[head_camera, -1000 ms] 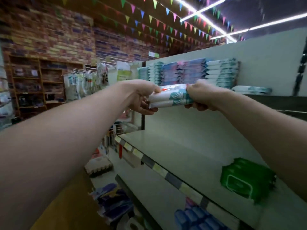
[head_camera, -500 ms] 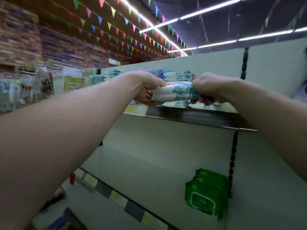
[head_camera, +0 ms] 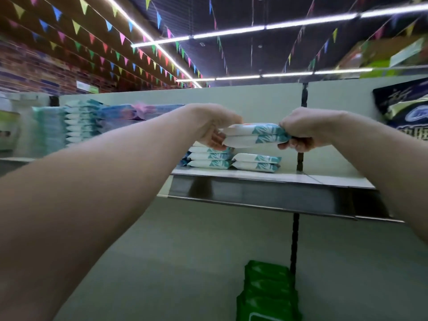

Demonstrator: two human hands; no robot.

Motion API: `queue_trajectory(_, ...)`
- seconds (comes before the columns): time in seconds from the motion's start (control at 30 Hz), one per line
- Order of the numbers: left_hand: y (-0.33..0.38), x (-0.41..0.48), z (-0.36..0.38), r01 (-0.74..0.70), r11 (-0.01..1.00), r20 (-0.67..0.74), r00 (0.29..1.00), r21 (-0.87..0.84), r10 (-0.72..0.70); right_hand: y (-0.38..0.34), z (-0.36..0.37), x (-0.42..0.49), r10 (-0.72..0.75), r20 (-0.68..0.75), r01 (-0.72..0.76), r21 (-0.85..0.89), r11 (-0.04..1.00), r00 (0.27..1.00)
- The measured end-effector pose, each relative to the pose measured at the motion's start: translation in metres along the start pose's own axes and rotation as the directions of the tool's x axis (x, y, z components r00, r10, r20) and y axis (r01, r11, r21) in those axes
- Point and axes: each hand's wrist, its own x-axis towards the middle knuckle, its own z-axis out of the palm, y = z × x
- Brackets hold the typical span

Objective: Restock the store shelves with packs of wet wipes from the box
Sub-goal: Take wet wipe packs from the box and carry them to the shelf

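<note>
Two stacked white packs of wet wipes with teal leaf print hang in the air above the upper shelf. My left hand grips their left end and my right hand grips their right end. Directly below them a short pile of two matching packs lies on the shelf. To its left stands a taller pile of the same packs, partly hidden by my left hand. The box is not in view.
Tall stacks of teal, blue and pink wipe packs fill the shelf's left part. A dark blue bag stands at the right. Green packs lie on the lower shelf. A black upright divides the shelf bays.
The view has swung right and come closer to the shelf. Both hands have carried the two packs over the shelf, above the short pile.
</note>
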Motion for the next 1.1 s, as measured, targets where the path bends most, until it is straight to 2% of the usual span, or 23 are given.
queue_trajectory(0.13, 0.007, 0.018, 0.004, -0.086, 0.996, 0.174, 0.981, -0.025, 0.089, 0.007, -0.005, 0.017, 0.069, -0.059, -0.071, -0.027, 0.997, 0.996)
queue_trajectory(0.2, 0.010, 0.027, 0.009, -0.142, 0.989, 0.218, 0.968, 0.045, 0.129, 0.010, -0.008, 0.026, 0.097, -0.083, -0.101, -0.038, 0.994, 0.992)
queue_trajectory(0.33, 0.018, 0.047, 0.021, -0.248, 0.938, 0.199, 0.959, 0.242, 0.202, 0.010, -0.010, 0.043, 0.115, -0.118, -0.122, -0.059, 0.991, 0.986)
queue_trajectory(0.53, 0.027, 0.075, 0.034, -0.278, 0.793, 0.153, 0.961, 0.542, 0.232, 0.013, -0.005, 0.068, 0.150, -0.089, -0.160, -0.119, 0.980, 0.985)
queue_trajectory(0.73, 0.027, 0.091, 0.043, -0.242, 0.596, 0.140, 0.967, 0.766, 0.212, 0.018, 0.004, 0.093, 0.192, -0.006, -0.190, -0.197, 0.962, 0.981)
queue_trajectory(0.83, 0.027, 0.092, 0.046, -0.228, 0.454, 0.135, 0.965, 0.861, 0.227, 0.019, 0.009, 0.102, 0.184, 0.004, -0.177, -0.249, 0.952, 0.983)
queue_trajectory(0.93, 0.026, 0.090, 0.053, -0.225, 0.244, 0.158, 0.951, 0.943, 0.266, 0.021, 0.013, 0.108, 0.171, 0.016, -0.158, -0.303, 0.940, 0.985)
queue_trajectory(1.03, 0.026, 0.090, 0.057, -0.205, 0.116, 0.171, 0.953, 0.972, 0.250, 0.022, 0.012, 0.112, 0.158, 0.015, -0.144, -0.338, 0.930, 0.987)
queue_trajectory(1.1, 0.030, 0.085, 0.057, -0.206, 0.067, 0.184, 0.952, 0.976, 0.245, 0.022, 0.008, 0.113, 0.154, 0.006, -0.141, -0.360, 0.922, 0.988)
